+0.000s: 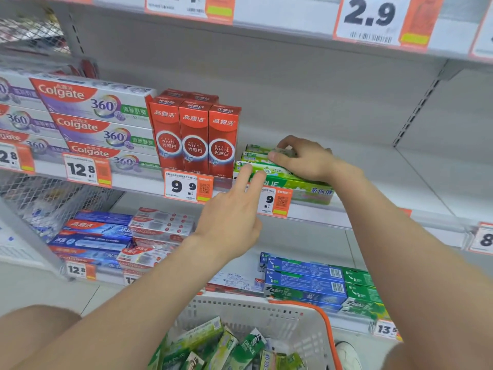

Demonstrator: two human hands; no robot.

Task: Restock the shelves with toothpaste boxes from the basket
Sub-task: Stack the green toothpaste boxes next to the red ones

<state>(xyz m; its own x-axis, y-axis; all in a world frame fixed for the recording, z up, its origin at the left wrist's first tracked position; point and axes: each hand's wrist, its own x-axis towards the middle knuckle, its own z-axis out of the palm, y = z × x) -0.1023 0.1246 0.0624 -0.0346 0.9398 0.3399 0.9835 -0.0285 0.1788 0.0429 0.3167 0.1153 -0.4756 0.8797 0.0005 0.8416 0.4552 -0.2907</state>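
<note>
A grey metal middle shelf (400, 182) runs across the store bay, with price tags (188, 186) clipped along its front edge. On its left, Colgate 360 boxes (106, 121) lie flat, stacked 3 high. Just beside them, 3 red Optic White boxes (194, 140) stand upright, with more behind. Next to these, green Darlie boxes (269, 177) lie flat in a low stack. The lower shelf (306, 244) holds flat stacks of blue boxes (90, 236), red-and-white boxes (157, 228) and, well apart, blue-and-green boxes (314, 284).

Shop: price tags (369, 20) on shelves (400, 182), stacked toothpaste boxes (101, 124).
</note>
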